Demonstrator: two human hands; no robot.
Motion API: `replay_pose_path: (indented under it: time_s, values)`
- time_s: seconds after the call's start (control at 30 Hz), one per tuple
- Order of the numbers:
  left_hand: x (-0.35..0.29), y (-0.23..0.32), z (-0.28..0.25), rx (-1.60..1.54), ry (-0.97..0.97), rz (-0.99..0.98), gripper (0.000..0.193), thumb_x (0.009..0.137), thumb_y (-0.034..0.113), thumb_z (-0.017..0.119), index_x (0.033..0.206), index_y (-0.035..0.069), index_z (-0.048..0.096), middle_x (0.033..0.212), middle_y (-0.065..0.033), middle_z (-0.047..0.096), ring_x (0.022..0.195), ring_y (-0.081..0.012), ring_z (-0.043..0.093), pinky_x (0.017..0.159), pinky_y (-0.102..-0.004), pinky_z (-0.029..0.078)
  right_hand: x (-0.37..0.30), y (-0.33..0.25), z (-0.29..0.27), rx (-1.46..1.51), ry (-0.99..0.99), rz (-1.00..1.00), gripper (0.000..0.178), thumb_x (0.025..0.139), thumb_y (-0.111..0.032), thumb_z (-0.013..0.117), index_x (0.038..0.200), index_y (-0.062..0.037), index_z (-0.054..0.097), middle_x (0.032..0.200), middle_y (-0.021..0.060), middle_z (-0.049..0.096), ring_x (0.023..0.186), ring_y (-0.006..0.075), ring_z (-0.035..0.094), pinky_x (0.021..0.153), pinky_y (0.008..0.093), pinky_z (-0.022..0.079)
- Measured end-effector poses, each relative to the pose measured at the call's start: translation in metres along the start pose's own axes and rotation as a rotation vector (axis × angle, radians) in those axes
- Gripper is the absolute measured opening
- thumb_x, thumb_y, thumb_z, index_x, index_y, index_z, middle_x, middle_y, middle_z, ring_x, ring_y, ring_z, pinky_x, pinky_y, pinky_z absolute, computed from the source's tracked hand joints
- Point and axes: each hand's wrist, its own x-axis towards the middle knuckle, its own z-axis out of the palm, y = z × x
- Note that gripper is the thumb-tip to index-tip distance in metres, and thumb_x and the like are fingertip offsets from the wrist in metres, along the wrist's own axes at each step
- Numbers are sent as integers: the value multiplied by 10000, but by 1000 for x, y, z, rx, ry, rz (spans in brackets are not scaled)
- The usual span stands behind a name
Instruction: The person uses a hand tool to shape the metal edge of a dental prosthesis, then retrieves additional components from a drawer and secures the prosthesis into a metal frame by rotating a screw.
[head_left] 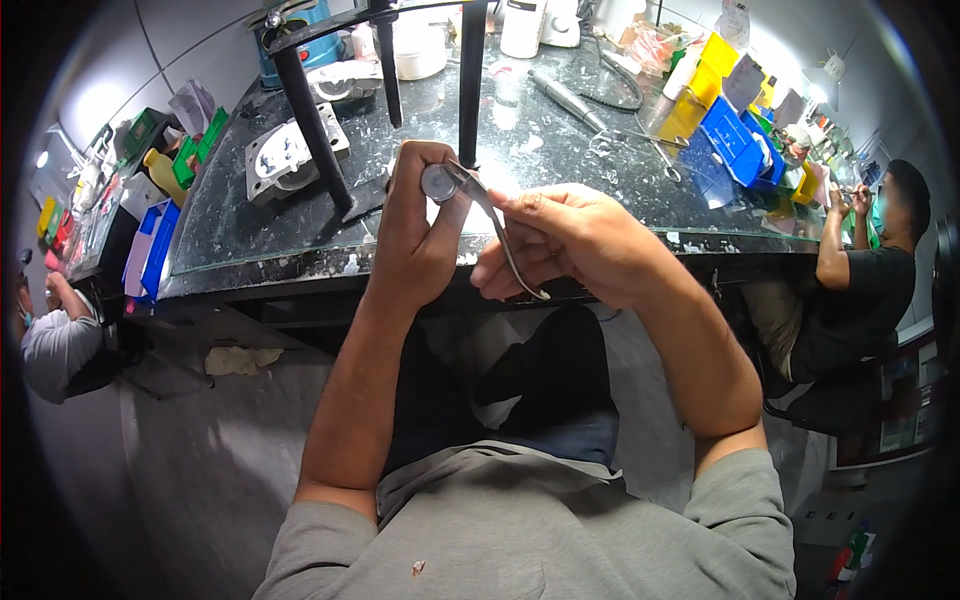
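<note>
Just over the front edge of the dark bench, my left hand (413, 240) is closed round a small grey round piece (437, 183) with a flat end face. Its exact kind cannot be made out. My right hand (600, 240) grips metal pliers (470, 184), whose jaws meet the round piece at its right side. One curved handle (519, 268) of the pliers hangs below the right fingers; the other is mostly hidden by the hand. Whether the jaws bite on the piece or only touch it is too small to tell.
A black metal frame (310, 130) stands over the bench (400, 245) at the left, beside a pale metal block (290, 160). A handpiece (567, 100) with a coiled cord lies behind my hands, near scissors (664, 155). Blue bins (735, 145) stand at right. A co-worker (865, 270) sits beyond.
</note>
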Motion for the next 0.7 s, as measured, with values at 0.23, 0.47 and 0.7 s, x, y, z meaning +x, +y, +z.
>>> replay_pose_path:
  time_s: [0.23, 0.47, 0.7]
  values:
    - [1, 2, 2, -35, -5, 4, 169, 892, 27, 548, 1045, 41, 478, 912, -61, 490, 839, -166, 455, 790, -295, 396, 2, -9, -9, 14, -79, 70, 406, 991, -353, 552, 882, 36, 588, 829, 186, 687, 775, 279, 715, 744, 392, 606]
    - [1, 6, 0, -22, -39, -57, 170, 883, 20, 562, 1035, 44, 488, 906, -43, 478, 830, -138, 435, 777, -277, 390, 8, -5, -15, -305, -22, -15, 386, 991, -370, 548, 839, -21, 616, 726, 97, 650, 654, 191, 673, 653, 317, 591]
    - [0, 5, 2, -58, -36, -29, 183, 867, 5, 578, 1025, 41, 493, 898, -42, 488, 826, -131, 449, 760, -276, 397, 1, -11, -15, -85, -76, 53, 435, 988, -358, 553, 1015, 69, 634, 867, 215, 706, 774, 288, 723, 735, 363, 601]
